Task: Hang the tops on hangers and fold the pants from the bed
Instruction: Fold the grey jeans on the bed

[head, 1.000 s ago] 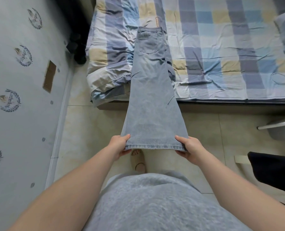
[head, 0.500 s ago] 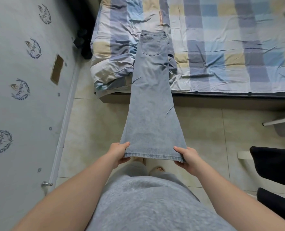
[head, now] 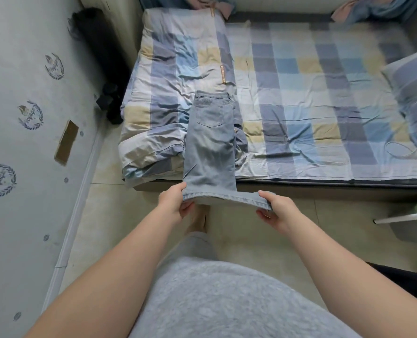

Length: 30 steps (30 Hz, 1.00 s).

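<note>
Light-blue jeans (head: 209,152) lie on a blue, yellow and grey checked bedsheet (head: 312,93).

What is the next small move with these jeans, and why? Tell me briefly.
Probably carry the hem forward onto the waistband. The left hand and right hand each grip a hem corner, and the jeans lie straight, waist end on the bed.
</note>
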Available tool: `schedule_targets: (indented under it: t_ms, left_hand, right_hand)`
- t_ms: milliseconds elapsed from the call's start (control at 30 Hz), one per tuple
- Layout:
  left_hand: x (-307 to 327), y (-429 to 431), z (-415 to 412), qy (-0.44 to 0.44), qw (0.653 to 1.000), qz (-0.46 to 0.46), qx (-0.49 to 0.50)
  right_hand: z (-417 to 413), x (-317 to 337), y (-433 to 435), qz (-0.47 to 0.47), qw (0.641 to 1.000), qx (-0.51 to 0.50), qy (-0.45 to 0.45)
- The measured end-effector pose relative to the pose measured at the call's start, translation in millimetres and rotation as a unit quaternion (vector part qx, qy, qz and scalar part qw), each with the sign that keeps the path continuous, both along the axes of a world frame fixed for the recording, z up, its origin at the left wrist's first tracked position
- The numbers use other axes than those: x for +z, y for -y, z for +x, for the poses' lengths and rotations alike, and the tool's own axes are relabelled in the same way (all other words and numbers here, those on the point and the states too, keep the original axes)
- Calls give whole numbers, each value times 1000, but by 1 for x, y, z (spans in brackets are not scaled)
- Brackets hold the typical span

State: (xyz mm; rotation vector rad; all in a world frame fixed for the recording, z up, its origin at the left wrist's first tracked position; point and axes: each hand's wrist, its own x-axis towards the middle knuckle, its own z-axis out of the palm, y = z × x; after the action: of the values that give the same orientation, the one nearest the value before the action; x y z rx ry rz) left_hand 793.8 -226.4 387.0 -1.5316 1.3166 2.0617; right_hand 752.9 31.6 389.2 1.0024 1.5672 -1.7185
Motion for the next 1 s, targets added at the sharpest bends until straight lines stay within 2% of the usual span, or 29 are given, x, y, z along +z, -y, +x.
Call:
schedule_targets:
  t_ms: [100, 267, 533, 800, 1000]
  left_hand:
    - [-3, 16, -78, -8, 999, 30, 28]
    - [-3, 53, -209, 9, 997, 66, 41]
    - [-25, 106, -393, 26, 993, 105, 46]
    - [-94, 137, -530, 51, 994, 96, 21]
    - [-190, 148, -608, 63, 993, 101, 27]
  right_hand:
    - [-76, 1, 19, 6, 1000, -27, -5]
    - [-203, 4, 63, -3, 996, -77, 38]
    - [-384, -17, 125, 22, 995, -81, 61]
    - [-528, -90, 152, 45, 996, -54, 62]
    - [-608, -189, 165, 42, 994, -63, 84]
